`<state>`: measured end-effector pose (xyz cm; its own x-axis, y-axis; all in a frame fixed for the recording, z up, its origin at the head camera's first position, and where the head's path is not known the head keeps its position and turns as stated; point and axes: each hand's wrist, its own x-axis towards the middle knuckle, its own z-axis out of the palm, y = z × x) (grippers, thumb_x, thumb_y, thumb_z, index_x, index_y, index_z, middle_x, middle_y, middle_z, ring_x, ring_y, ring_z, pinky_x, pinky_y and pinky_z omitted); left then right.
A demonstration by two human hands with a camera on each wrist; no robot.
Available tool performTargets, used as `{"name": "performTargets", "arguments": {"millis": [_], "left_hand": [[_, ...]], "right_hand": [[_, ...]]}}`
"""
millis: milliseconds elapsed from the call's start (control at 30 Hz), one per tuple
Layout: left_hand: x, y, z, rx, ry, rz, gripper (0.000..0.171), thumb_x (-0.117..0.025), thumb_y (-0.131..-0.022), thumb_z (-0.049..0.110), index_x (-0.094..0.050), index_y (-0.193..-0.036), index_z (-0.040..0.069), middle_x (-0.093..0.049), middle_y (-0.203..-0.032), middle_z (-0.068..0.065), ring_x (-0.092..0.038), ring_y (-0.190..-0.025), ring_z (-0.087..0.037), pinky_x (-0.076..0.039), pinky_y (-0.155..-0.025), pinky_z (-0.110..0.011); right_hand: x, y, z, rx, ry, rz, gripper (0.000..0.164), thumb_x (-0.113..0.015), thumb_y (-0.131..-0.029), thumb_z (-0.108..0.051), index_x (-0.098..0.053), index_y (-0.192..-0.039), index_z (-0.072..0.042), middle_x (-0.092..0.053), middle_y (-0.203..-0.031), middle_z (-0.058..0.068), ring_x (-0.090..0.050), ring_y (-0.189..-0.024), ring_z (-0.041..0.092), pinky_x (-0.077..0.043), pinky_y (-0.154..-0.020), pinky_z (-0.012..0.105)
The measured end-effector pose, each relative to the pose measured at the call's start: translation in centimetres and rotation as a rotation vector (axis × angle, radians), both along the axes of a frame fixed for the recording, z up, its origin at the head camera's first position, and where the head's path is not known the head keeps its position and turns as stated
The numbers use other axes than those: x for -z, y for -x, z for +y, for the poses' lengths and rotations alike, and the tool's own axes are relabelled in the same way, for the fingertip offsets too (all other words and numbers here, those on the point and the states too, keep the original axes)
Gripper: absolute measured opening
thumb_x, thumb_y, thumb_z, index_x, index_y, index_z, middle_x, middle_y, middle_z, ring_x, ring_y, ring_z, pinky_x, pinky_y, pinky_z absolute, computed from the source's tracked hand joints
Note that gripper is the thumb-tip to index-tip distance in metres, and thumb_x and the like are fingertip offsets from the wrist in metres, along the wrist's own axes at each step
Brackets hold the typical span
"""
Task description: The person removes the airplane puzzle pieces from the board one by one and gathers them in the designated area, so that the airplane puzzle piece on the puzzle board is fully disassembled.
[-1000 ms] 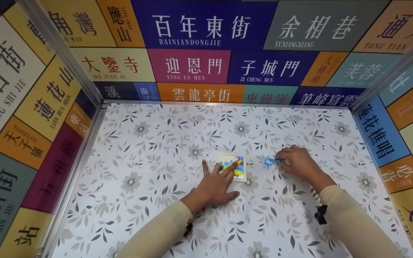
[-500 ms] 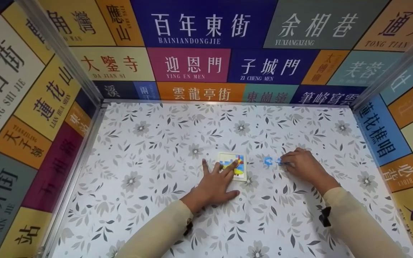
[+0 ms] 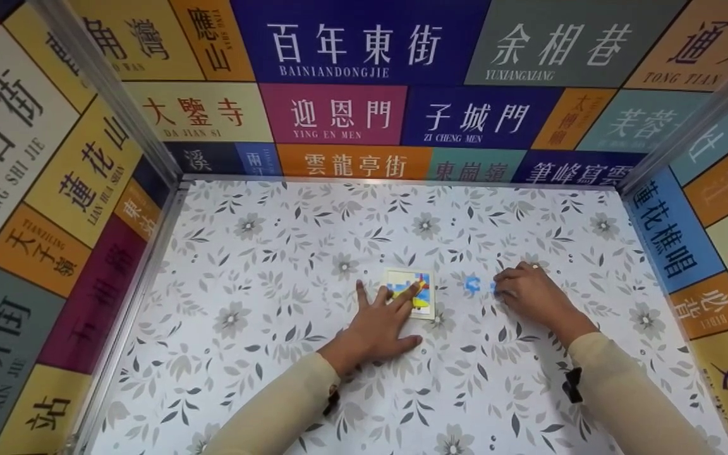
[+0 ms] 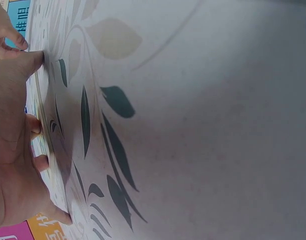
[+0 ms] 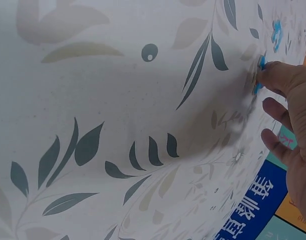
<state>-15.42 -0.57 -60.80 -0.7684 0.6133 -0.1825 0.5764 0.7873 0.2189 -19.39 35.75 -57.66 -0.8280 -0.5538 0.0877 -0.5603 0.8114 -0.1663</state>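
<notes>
Left hand point(image 3: 380, 325) lies with its fingers spread wide; its fingertips reach onto a small square puzzle board point(image 3: 400, 277), and one finger rests across the coloured picture of it, where blue, yellow and red can be seen; the thumb points away from the board, over the table surface point(image 3: 313, 221). This board lies flat near the middle of the table, between the two hands but nearer to the left one; its pale rim is visible at the top and at the right side.

Right hand point(image 3: 533, 292) is bent at the fingers and pinches a small blue piece point(image 5: 262, 61) at its fingertips; in the right wrist view this piece stands tilted close to the table, partly hidden by the fingertip before it, so I cannot tell whether its lower edge touches the cloth; the other fingers are loosely curled beside it. Between the board and the right hand lies a loose piece point(image 3: 473, 284), light blue and irregular in outline; it is near the right fingertips, but apart from them and from the board.

Both arms wear beige sleeves point(image 3: 629, 392), with a dark ornament point(image 3: 572, 384) near the right cuff; the table is covered with white, grey-flowered pattern; around it stand walls point(image 3: 345, 114) of coloured panels with large characters.
</notes>
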Motion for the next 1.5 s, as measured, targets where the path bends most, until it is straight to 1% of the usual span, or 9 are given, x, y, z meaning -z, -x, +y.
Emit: {"name": "performTargets", "arguments": {"millis": [267, 400, 533, 767, 933, 1033, 1167, 1333, 1500], "left_hand": [[-0.2, -0.2, 0.0, 0.004, -0.026, 0.021, 0.082, -0.048, -0.107, 0.071, -0.039, -0.172, 0.020, -0.016, -0.188, 0.009, -0.041, -0.158, -0.038, -0.016, -0.119, -0.094], [-0.2, -0.4, 0.0, 0.000, -0.008, 0.024, 0.084, -0.046, -0.108, 0.072, -0.036, -0.173, 0.020, -0.013, -0.188, 0.009, -0.039, -0.160, -0.038, -0.015, -0.120, -0.093], [0.0, -0.6, 0.0, -0.003, 0.024, 0.039, 0.086, -0.041, -0.109, 0.073, -0.031, -0.176, 0.020, -0.012, -0.188, 0.009, -0.039, -0.161, -0.037, -0.015, -0.122, -0.091], [0.0, -0.6, 0.1, 0.000, 0.067, 0.059, 0.087, -0.037, -0.109, 0.075, -0.032, -0.175, 0.019, -0.022, -0.187, 0.002, -0.037, -0.162, -0.035, -0.017, -0.124, -0.089], [0.1, -0.5, 0.2, -0.001, 0.075, 0.059, 0.088, -0.037, -0.109, 0.076, -0.031, -0.176, 0.019, -0.027, -0.185, -0.001, -0.038, -0.162, -0.034, -0.018, -0.124, -0.088], [0.1, -0.6, 0.1, -0.005, 0.075, 0.061, 0.087, -0.038, -0.109, 0.076, -0.027, -0.178, 0.024, -0.028, -0.185, 0.000, -0.038, -0.162, -0.033, -0.018, -0.124, -0.088], [0.0, -0.5, 0.1, -0.007, 0.075, 0.057, 0.086, -0.039, -0.108, 0.075, -0.020, -0.179, 0.030, -0.029, -0.185, 0.001, -0.038, -0.162, -0.032, -0.019, -0.124, -0.088], [-0.2, -0.5, 0.1, -0.008, 0.070, 0.046, 0.086, -0.040, -0.109, 0.074, -0.020, -0.179, 0.029, -0.028, -0.185, 0.003, -0.038, -0.162, -0.034, -0.019, -0.124, -0.088], [-0.2, -0.5, 0.2, 0.003, 0.096, 0.060, 0.085, -0.036, -0.110, 0.074, -0.017, -0.180, 0.030, -0.020, -0.187, 0.012, -0.039, -0.160, -0.034, -0.020, -0.124, -0.088]], "right_hand": [[-0.2, 0.2, -0.3, -0.010, 0.028, 0.004, 0.011, -0.084, -0.092, -0.003, -0.085, -0.102, -0.006, -0.080, -0.116, 0.014, -0.067, -0.101, 0.038, -0.059, -0.085, 0.059], [-0.4, 0.5, -1.1, -0.021, 0.065, 0.012, 0.014, -0.083, -0.091, -0.003, -0.084, -0.105, -0.005, -0.080, -0.113, 0.014, -0.067, -0.099, 0.038, -0.059, -0.083, 0.057], [-0.7, 0.7, -2.2, -0.024, 0.093, -0.001, 0.020, -0.083, -0.093, -0.004, -0.083, -0.112, -0.004, -0.079, -0.115, 0.014, -0.068, -0.101, 0.038, -0.059, -0.083, 0.059], [-1.1, 1.1, -4.6, -0.045, 0.103, -0.045, 0.024, -0.084, -0.095, -0.008, -0.082, -0.119, -0.003, -0.079, -0.119, 0.015, -0.068, -0.106, 0.039, -0.058, -0.089, 0.064], [-1.2, 1.3, -6.4, -0.038, 0.085, -0.070, 0.026, -0.083, -0.098, -0.013, -0.082, -0.122, -0.005, -0.078, -0.122, 0.014, -0.068, -0.109, 0.038, -0.058, -0.091, 0.064], [-1.1, 1.4, -7.4, -0.052, 0.080, -0.064, 0.026, -0.083, -0.099, -0.016, -0.082, -0.123, -0.007, -0.077, -0.123, 0.014, -0.070, -0.111, 0.038, -0.058, -0.091, 0.064], [-0.7, 1.5, -8.7, -0.087, 0.064, -0.028, 0.025, -0.083, -0.098, -0.017, -0.082, -0.122, -0.007, -0.077, -0.122, 0.014, -0.073, -0.113, 0.037, -0.059, -0.093, 0.065], [-0.5, 1.6, -10.2, -0.099, 0.060, -0.041, 0.027, -0.083, -0.098, -0.016, -0.081, -0.125, -0.009, -0.076, -0.123, 0.013, -0.074, -0.114, 0.036, -0.057, -0.093, 0.066], [-0.3, 1.9, -11.5, -0.130, 0.077, -0.062, 0.028, -0.082, -0.099, -0.013, -0.081, -0.127, -0.009, -0.076, -0.122, 0.011, -0.075, -0.108, 0.035, -0.059, -0.092, 0.064]]}}
